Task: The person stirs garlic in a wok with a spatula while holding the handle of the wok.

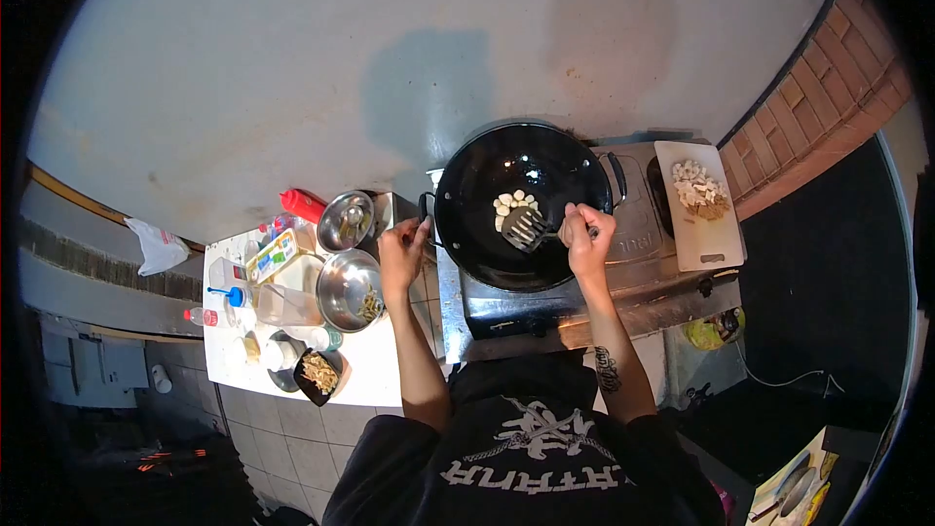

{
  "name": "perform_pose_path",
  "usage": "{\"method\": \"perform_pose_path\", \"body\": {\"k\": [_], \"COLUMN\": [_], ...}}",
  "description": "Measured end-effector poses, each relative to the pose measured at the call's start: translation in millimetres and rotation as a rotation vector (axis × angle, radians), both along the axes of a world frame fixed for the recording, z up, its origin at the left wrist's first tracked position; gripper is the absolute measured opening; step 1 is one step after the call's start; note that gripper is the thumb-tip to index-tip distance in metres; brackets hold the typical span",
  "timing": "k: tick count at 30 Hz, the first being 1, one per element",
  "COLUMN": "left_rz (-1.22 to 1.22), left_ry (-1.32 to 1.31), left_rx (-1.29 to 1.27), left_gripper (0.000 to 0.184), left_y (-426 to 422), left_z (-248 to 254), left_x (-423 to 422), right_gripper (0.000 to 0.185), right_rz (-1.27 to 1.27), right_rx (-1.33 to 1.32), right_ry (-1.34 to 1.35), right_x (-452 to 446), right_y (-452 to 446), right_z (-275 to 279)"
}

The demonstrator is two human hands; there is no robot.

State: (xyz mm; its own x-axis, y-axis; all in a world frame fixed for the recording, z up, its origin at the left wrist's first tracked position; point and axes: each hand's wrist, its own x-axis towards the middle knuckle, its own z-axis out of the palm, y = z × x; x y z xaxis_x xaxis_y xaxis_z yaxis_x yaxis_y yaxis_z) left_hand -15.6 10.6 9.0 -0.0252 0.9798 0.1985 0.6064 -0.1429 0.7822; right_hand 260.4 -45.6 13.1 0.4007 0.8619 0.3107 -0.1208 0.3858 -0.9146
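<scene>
Black, glossy and round, the deep metal wok (472, 185) sat on a stainless-steel stove (633, 224), with a small cluster of pale, rounded food pieces (511, 201) near its middle. The left hand (402, 245) was closed around the wok's left loop handle (426, 206); the right hand (587, 234) gripped a dark slotted spatula (526, 230), its head against the cluster. By my judgement the work was at an early stage: only that one batch was in, and most of the wok was bare. Right of the wok, a white rectangular cutting board (701, 248) bore chopped whitish pieces (693, 178) and a finer brown heap (709, 206), both apparently unused. Left of the wok, a black angular dish (310, 391) of pale-brown shreds (318, 371) seemed likewise untouched.
</scene>
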Motion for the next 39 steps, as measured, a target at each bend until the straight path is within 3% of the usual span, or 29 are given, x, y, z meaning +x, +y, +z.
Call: {"method": "perform_pose_path", "body": {"k": [13,18,22,26,39], "left_rz": [-0.017,-0.021,-0.003,-0.007,-0.017], "left_ry": [-0.005,0.015,-0.009,-0.027,0.002], "left_rx": [0.018,-0.011,0.017,-0.039,0.006], "left_gripper": [0.033,0.033,0.032,0.032,0.031], "left_y": [4,3,2,-1,1], "left_z": [-10,-5,-7,2,-3], "left_x": [-4,-1,-2,2,0], "right_gripper": [0.04,0.042,0.042,0.042,0.042], "right_rz": [0.016,-0.138,-0.052,-0.007,-0.043], "right_rx": [-0.015,0.059,0.186,0.088,0.169], "right_ry": [0.03,0.03,0.208,0.002,0.123], "right_x": [-1,-15,-18,-11,-5], "right_y": [-2,-5,-6,-1,4], "right_z": [-3,-6,2,-2,-3]}}
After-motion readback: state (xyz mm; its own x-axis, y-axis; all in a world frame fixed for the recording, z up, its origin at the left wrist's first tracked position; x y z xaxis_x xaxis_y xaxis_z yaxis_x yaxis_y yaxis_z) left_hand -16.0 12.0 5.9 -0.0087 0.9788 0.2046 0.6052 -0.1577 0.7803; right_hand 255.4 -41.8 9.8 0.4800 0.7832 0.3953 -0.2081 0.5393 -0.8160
